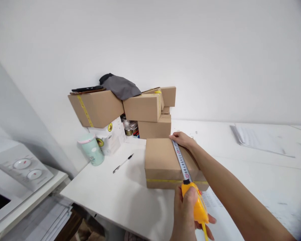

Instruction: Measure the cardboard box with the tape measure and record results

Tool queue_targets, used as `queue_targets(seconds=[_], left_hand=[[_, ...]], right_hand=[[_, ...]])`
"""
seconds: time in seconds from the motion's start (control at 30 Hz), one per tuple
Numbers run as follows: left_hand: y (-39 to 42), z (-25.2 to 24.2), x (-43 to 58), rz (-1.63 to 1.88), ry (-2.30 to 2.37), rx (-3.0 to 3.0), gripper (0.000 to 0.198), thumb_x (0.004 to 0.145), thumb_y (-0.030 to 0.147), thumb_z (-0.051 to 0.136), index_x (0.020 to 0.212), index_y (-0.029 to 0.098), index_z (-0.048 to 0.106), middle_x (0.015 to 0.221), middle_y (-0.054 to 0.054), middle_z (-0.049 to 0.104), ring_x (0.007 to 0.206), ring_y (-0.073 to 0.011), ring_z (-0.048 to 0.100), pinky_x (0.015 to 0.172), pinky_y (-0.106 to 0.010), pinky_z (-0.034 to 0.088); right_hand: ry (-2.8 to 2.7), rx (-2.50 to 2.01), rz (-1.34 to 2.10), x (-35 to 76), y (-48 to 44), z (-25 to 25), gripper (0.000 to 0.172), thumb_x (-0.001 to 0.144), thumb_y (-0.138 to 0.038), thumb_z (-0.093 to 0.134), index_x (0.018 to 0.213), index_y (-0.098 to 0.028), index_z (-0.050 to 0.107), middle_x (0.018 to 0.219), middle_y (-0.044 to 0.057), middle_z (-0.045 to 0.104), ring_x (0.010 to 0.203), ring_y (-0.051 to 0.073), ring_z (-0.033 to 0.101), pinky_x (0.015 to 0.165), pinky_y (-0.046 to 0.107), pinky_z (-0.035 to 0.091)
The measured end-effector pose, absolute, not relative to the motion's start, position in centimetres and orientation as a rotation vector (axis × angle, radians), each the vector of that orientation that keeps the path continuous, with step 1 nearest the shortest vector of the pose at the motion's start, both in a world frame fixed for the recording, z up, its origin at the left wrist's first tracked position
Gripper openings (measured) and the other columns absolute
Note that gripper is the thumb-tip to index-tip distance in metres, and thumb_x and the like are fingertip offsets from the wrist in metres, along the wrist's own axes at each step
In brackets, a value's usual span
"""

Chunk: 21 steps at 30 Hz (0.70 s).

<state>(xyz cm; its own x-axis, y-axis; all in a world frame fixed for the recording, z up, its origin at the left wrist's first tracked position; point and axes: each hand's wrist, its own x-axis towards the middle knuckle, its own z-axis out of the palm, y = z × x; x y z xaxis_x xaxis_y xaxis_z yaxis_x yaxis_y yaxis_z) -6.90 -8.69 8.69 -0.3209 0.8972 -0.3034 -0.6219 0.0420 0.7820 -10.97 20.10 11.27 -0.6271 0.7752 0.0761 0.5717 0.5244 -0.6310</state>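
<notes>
A yellow tape measure point(200, 209) is in my left hand point(187, 209), fingers wrapped around its case and thumb on top. Its metal blade point(182, 162) is pulled out across the top of a closed cardboard box point(159, 155), with the red 20 mark close to the case. At the box's far edge, my right hand point(183, 139) is closed with its fingertips on the blade's end. The hook end itself is hidden. Yellow tape runs along the box's near side. My right forearm passes over the box's right side.
Stacked cardboard boxes point(140, 107) stand behind, a grey cloth point(121, 86) draped over them. Left of the box are a pen point(123, 163) and a mint-green cup point(92, 150). Papers point(258, 139) lie at right on the white table point(130, 197). A white appliance point(20, 167) stands far left.
</notes>
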Motion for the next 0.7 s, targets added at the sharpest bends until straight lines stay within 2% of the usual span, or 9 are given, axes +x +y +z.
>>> queue_targets(seconds=[0.23, 0.33, 0.43, 0.5, 0.6, 0.7], left_hand=[[-9.3, 9.8, -7.1, 1.605, 1.107, 0.368, 0.074, 0.065, 0.080, 0.065, 0.106, 0.018, 0.059, 0.111, -0.009, 0.058, 0.064, -0.0148, 0.065, 0.043, -0.021, 0.042], [-10.6, 9.5, -8.1, 1.643, 1.053, 0.400, 0.068, 0.069, 0.074, 0.067, 0.108, 0.018, 0.060, 0.115, -0.011, 0.060, 0.061, -0.0144, 0.066, 0.043, -0.021, 0.041], [-13.2, 8.4, -10.4, 1.783, 1.072, 0.499, 0.073, 0.067, 0.068, 0.077, 0.121, 0.025, 0.055, 0.115, -0.010, 0.062, 0.062, -0.0171, 0.067, 0.040, -0.022, 0.043], [-15.0, 7.5, -12.6, 1.979, 1.206, 0.566, 0.078, 0.067, 0.065, 0.081, 0.128, 0.028, 0.051, 0.111, -0.009, 0.063, 0.068, -0.0189, 0.067, 0.044, -0.023, 0.047], [-16.4, 6.2, -15.8, 2.147, 1.433, 0.598, 0.071, 0.075, 0.061, 0.078, 0.130, 0.027, 0.050, 0.106, -0.007, 0.063, 0.074, -0.0203, 0.067, 0.051, -0.025, 0.051], [-15.8, 5.2, -18.0, 2.051, 1.473, 0.554, 0.064, 0.078, 0.060, 0.074, 0.126, 0.025, 0.051, 0.104, -0.006, 0.061, 0.071, -0.0197, 0.068, 0.049, -0.026, 0.050]], right_hand=[[-2.277, -1.037, 0.966, -10.7, 19.5, 11.0, 0.044, 0.081, -0.064, 0.066, 0.071, -0.021, 0.061, 0.066, -0.001, 0.061, 0.073, 0.019, 0.059, 0.070, 0.030, 0.046], [-2.171, -0.967, 1.017, -9.8, 19.2, 12.2, 0.050, 0.089, -0.068, 0.053, 0.086, -0.020, 0.066, 0.086, 0.005, 0.071, 0.085, 0.022, 0.064, 0.075, 0.030, 0.050], [-1.858, -0.917, 1.112, -6.8, 19.4, 13.1, 0.053, 0.096, -0.065, 0.042, 0.105, -0.018, 0.067, 0.111, 0.013, 0.072, 0.099, 0.021, 0.066, 0.083, 0.029, 0.052], [-1.602, -0.998, 1.153, -3.6, 19.2, 12.6, 0.051, 0.093, -0.064, 0.051, 0.107, -0.017, 0.067, 0.104, 0.013, 0.071, 0.093, 0.020, 0.066, 0.081, 0.030, 0.054], [-1.571, -1.179, 1.137, 1.5, 17.6, 10.1, 0.061, 0.092, -0.071, 0.048, 0.109, -0.016, 0.068, 0.077, 0.007, 0.067, 0.073, 0.020, 0.063, 0.069, 0.032, 0.055], [-1.740, -1.211, 1.195, 4.6, 14.6, 7.1, 0.077, 0.092, -0.078, 0.035, 0.134, -0.018, 0.060, 0.077, 0.006, 0.068, 0.072, 0.023, 0.066, 0.067, 0.035, 0.055]])
